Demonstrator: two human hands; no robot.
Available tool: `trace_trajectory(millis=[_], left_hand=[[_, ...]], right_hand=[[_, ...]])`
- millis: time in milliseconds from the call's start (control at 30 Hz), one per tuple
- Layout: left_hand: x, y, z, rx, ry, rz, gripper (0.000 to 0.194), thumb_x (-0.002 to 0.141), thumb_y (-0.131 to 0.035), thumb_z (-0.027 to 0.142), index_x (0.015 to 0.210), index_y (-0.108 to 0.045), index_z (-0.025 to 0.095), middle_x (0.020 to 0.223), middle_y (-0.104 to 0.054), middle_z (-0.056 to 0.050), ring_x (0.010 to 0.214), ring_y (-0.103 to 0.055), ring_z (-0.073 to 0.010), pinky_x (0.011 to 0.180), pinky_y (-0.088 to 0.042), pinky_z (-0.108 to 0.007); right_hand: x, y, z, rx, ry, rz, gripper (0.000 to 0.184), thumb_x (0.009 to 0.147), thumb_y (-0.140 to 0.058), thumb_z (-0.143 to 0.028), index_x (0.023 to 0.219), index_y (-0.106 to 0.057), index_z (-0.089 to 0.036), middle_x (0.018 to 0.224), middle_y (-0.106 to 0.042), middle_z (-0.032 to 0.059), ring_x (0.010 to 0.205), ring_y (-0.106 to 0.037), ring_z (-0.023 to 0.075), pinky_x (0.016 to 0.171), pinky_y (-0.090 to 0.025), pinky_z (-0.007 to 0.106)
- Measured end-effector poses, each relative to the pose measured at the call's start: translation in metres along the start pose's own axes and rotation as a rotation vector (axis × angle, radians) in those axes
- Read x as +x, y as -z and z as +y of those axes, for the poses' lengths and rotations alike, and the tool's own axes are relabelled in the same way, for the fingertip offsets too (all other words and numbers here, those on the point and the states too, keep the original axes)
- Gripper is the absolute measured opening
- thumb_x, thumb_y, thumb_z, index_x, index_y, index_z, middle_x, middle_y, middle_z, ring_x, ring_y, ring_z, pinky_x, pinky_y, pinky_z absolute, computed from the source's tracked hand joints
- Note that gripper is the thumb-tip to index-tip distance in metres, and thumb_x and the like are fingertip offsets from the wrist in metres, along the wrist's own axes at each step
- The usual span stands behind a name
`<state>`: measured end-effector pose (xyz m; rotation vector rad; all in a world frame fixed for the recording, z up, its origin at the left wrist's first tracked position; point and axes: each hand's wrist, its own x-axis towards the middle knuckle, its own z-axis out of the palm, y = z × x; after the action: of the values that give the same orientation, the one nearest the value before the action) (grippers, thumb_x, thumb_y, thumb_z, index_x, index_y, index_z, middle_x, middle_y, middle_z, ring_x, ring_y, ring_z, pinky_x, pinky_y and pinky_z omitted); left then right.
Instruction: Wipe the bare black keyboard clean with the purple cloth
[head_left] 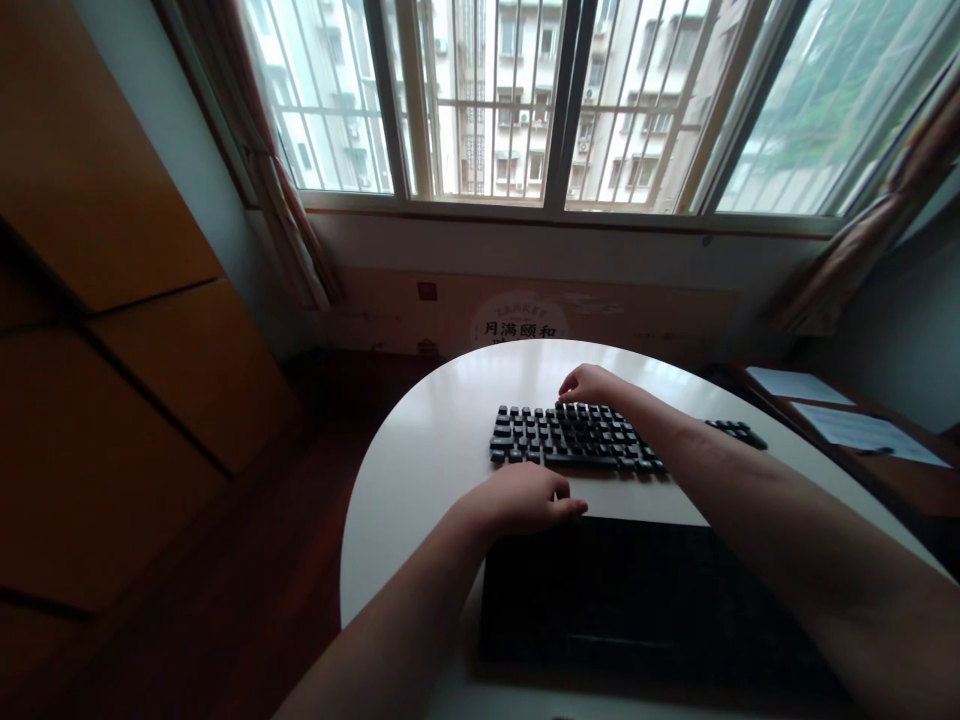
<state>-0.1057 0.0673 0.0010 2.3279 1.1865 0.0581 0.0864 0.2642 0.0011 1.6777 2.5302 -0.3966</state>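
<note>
Black keycaps lie in keyboard-like rows on the white round table, with gaps between them. A smaller group of black keycaps sits to the right, partly behind my right forearm. My right hand is closed at the far row, its fingertips down at a keycap; whatever they hold is hidden. Nearer to me a dark flat rectangular board lies on the table. My left hand rests at its far left corner, just below the nearest row, thumb and a finger apart, holding nothing visible.
A brown side table at the right bears paper sheets and a small dark object. Beyond the table are a printed cardboard panel and barred windows. A wooden cabinet stands at the left.
</note>
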Motion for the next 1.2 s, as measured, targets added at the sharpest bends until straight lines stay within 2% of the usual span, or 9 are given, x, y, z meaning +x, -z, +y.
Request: trace_trajectory(millis=[200, 300, 467, 700, 867, 967, 1067, 1200], left_hand=[[-0.001, 0.0, 0.0, -0.028, -0.005, 0.017, 0.04, 0.089, -0.059, 0.057, 0.104, -0.075, 0.025, 0.101, -0.075, -0.006, 0.088, -0.066, -0.0248, 0.069, -0.044, -0.032], [-0.001, 0.0, 0.0, -0.027, 0.003, 0.011, 0.043, 0.092, -0.054, 0.06, 0.106, -0.075, 0.024, 0.102, -0.075, -0.007, 0.089, -0.066, -0.0251, 0.071, -0.045, -0.032], [0.0, -0.002, -0.003, 0.004, -0.016, 0.013, 0.037, 0.089, -0.059, 0.057, 0.106, -0.074, 0.028, 0.099, -0.075, -0.003, 0.088, -0.067, -0.0234, 0.071, -0.045, -0.031], [-0.002, -0.001, -0.003, -0.018, -0.03, 0.013, 0.039, 0.091, -0.056, 0.057, 0.109, -0.074, 0.026, 0.101, -0.076, -0.004, 0.089, -0.067, -0.0234, 0.072, -0.045, -0.032], [-0.002, 0.0, -0.002, -0.041, -0.028, 0.007, 0.037, 0.09, -0.06, 0.055, 0.11, -0.074, 0.027, 0.099, -0.075, -0.003, 0.089, -0.067, -0.0231, 0.071, -0.045, -0.031], [-0.001, -0.001, -0.003, -0.043, -0.022, 0.015, 0.038, 0.089, -0.061, 0.056, 0.11, -0.074, 0.027, 0.099, -0.075, -0.003, 0.089, -0.067, -0.0235, 0.072, -0.046, -0.031], [-0.002, 0.0, -0.002, -0.063, -0.009, -0.007, 0.041, 0.092, -0.056, 0.057, 0.111, -0.074, 0.026, 0.104, -0.076, -0.005, 0.092, -0.068, -0.0245, 0.074, -0.047, -0.032], [-0.003, 0.004, -0.002, -0.076, 0.019, -0.034, 0.04, 0.093, -0.054, 0.054, 0.113, -0.074, 0.026, 0.107, -0.075, -0.006, 0.092, -0.068, -0.0246, 0.073, -0.048, -0.032]], right_hand=[[0.006, -0.003, 0.001, 0.007, -0.003, -0.033, 0.03, 0.099, -0.063, -0.037, 0.122, -0.065, -0.018, 0.126, -0.064, 0.0082, 0.106, -0.065, 0.0241, 0.09, -0.057, 0.042], [0.007, -0.004, 0.001, 0.01, -0.003, -0.038, 0.03, 0.099, -0.063, -0.037, 0.122, -0.065, -0.018, 0.126, -0.064, 0.0083, 0.106, -0.065, 0.0239, 0.09, -0.057, 0.042], [0.012, -0.009, -0.004, -0.004, -0.005, -0.01, 0.029, 0.099, -0.062, -0.037, 0.122, -0.065, -0.018, 0.127, -0.064, 0.0081, 0.106, -0.065, 0.0238, 0.09, -0.057, 0.042], [0.016, -0.012, -0.009, -0.029, 0.014, 0.067, 0.03, 0.099, -0.062, -0.037, 0.123, -0.064, -0.019, 0.128, -0.063, 0.0089, 0.108, -0.064, 0.024, 0.092, -0.057, 0.043], [0.014, -0.011, -0.013, -0.018, 0.031, 0.089, 0.03, 0.099, -0.063, -0.037, 0.123, -0.064, -0.018, 0.126, -0.064, 0.0085, 0.106, -0.065, 0.0236, 0.09, -0.057, 0.042], [0.009, -0.009, -0.018, 0.002, 0.04, 0.152, 0.03, 0.099, -0.063, -0.037, 0.122, -0.064, -0.018, 0.125, -0.064, 0.0084, 0.105, -0.066, 0.0231, 0.089, -0.058, 0.042], [-0.003, -0.001, -0.025, 0.039, 0.077, 0.279, 0.028, 0.099, -0.063, -0.036, 0.119, -0.065, -0.017, 0.122, -0.066, 0.0084, 0.105, -0.066, 0.0223, 0.09, -0.057, 0.043], [-0.05, 0.014, -0.031, 0.131, 0.185, 0.453, 0.018, 0.092, -0.068, -0.028, 0.106, -0.075, -0.018, 0.112, -0.073, 0.0088, 0.099, -0.068, 0.0222, 0.094, -0.052, 0.038]])
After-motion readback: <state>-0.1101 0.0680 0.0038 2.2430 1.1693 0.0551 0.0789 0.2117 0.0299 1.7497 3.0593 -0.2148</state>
